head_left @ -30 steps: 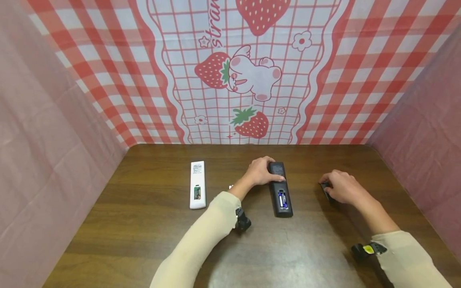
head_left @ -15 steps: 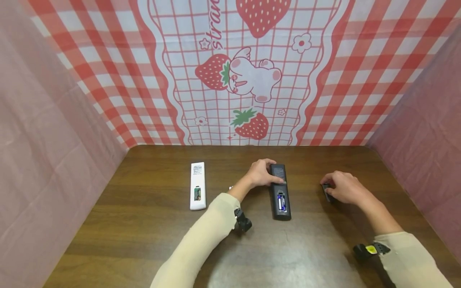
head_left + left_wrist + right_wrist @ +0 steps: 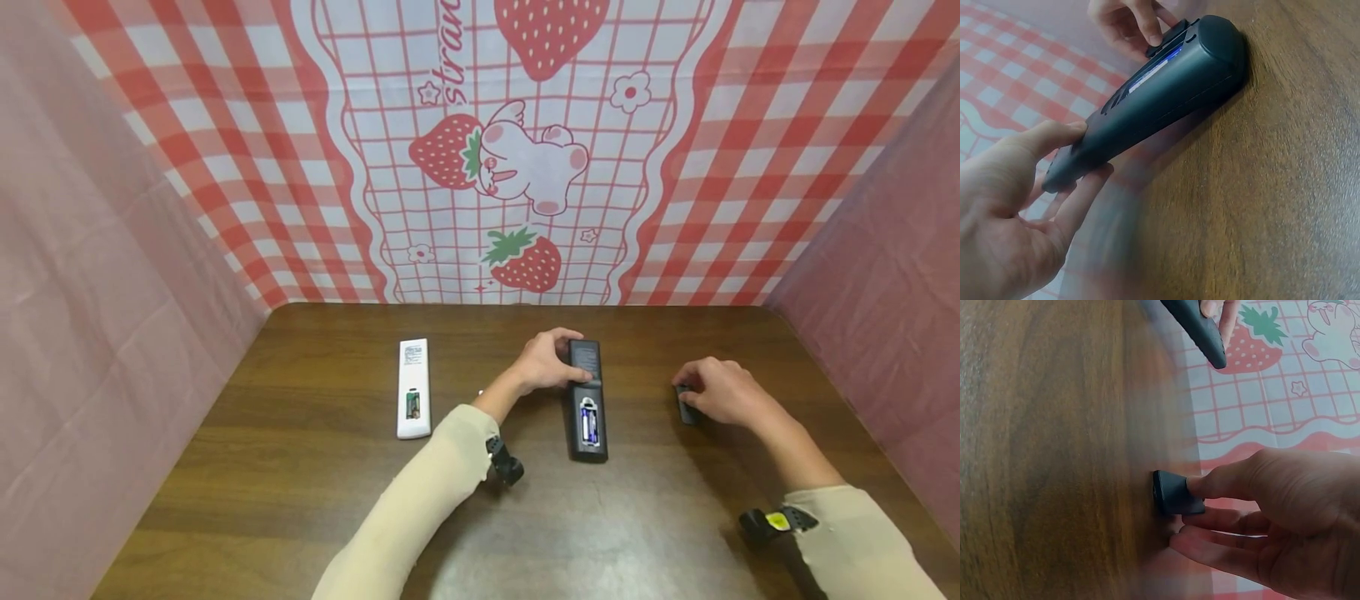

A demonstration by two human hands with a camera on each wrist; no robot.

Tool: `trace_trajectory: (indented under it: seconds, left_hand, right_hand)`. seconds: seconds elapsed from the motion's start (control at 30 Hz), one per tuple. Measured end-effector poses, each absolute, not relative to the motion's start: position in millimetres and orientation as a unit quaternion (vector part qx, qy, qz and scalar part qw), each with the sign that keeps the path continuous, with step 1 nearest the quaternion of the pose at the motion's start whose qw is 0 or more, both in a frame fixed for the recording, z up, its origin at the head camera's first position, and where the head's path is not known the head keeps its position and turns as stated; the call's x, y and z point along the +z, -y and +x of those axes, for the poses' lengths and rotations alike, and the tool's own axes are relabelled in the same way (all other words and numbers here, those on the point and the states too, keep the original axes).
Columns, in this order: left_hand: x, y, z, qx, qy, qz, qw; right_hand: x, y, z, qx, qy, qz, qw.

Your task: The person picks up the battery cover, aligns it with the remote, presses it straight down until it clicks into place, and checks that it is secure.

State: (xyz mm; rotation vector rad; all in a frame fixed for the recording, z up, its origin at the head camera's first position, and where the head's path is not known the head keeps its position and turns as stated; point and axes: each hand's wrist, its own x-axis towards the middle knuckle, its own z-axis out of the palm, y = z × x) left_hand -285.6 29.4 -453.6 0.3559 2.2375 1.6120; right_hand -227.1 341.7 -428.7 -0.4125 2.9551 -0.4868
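Note:
My left hand [image 3: 545, 362] grips the upper end of a black remote [image 3: 588, 433], thumb on its back and fingers beneath in the left wrist view. Batteries [image 3: 589, 423] with blue wrapping show in the remote's uncovered compartment. In the left wrist view, the remote [image 3: 1147, 106] is tilted, its held end off the table. To the right, my right hand [image 3: 722, 392] pinches a small black cover [image 3: 686, 408] between thumb and fingers. The right wrist view shows that cover [image 3: 1177, 492] near the tabletop, apart from the remote.
A white remote [image 3: 413, 375] lies on the wooden table [image 3: 315, 467] to the left, its battery compartment uncovered. A small white thing, mostly hidden, shows beside my left forearm. A patterned cloth [image 3: 525, 167] hangs behind the table, with pink cloth at both sides.
The black remote has shifted slightly in my left hand, its lower end moving left and then back a little. My right hand has moved slightly right with the cover, whose flat side now faces up more.

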Motion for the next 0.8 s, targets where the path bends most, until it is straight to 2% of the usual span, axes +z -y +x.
trace_trajectory:
  seconds: [0.23,0.8]
  left_hand:
    - [-454.5,-29.5,-284.6,0.586,-0.78,0.124,0.18]
    - [-452.7,-23.6,-284.6,0.616,-0.751,0.153,0.181]
  right_hand:
    - [-426.9,-342.9,-226.8,-0.179,-0.972,-0.131,0.073]
    - [-425.1,-345.7,-225.1,-0.182,-0.971,-0.145,0.056]
